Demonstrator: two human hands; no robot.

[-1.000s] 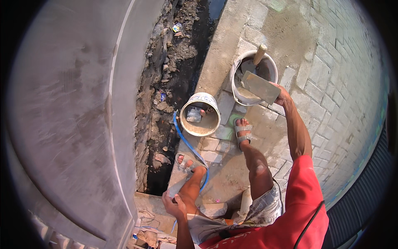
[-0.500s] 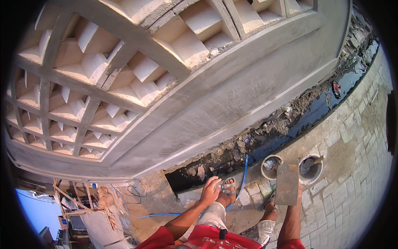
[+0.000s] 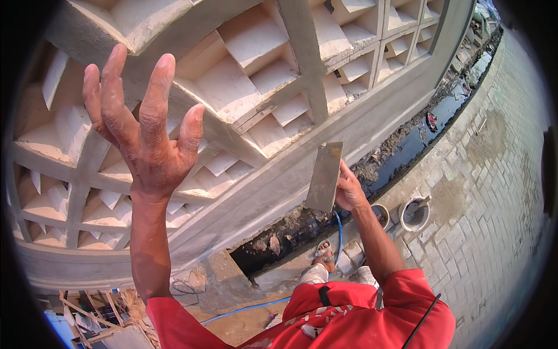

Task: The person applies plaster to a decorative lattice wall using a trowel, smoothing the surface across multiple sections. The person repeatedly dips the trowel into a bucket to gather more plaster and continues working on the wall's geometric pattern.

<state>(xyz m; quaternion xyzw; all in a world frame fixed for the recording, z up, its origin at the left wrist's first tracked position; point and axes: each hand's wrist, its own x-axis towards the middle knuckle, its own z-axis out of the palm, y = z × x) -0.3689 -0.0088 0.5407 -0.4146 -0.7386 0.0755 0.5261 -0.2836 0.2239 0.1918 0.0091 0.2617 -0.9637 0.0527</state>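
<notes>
My left hand [image 3: 151, 136] is raised high with its fingers spread, in front of the grey lattice wall [image 3: 311, 75]; nothing is in it, and whether it touches the wall I cannot tell. In my right hand [image 3: 350, 189] is a flat rectangular plastering trowel [image 3: 325, 177], its broad metal face turned up and its handle hidden by the blade and fingers. The blade is held in front of the wall's smooth lower band [image 3: 256, 200]. Pale angled blocks fill the lattice openings.
A ditch with dark water [image 3: 401, 157] and rubble runs along the wall's foot. Two buckets, one white [image 3: 415, 215] with a tool in it and one partly hidden [image 3: 381, 214], stand on the paving [image 3: 465, 256]. A blue hose [image 3: 339, 230] crosses the ground. Timber [image 3: 93, 311] lies at lower left.
My left hand has risen from near my leg up to the lattice. The trowel has moved up and left with my right hand, from beside the buckets toward the wall.
</notes>
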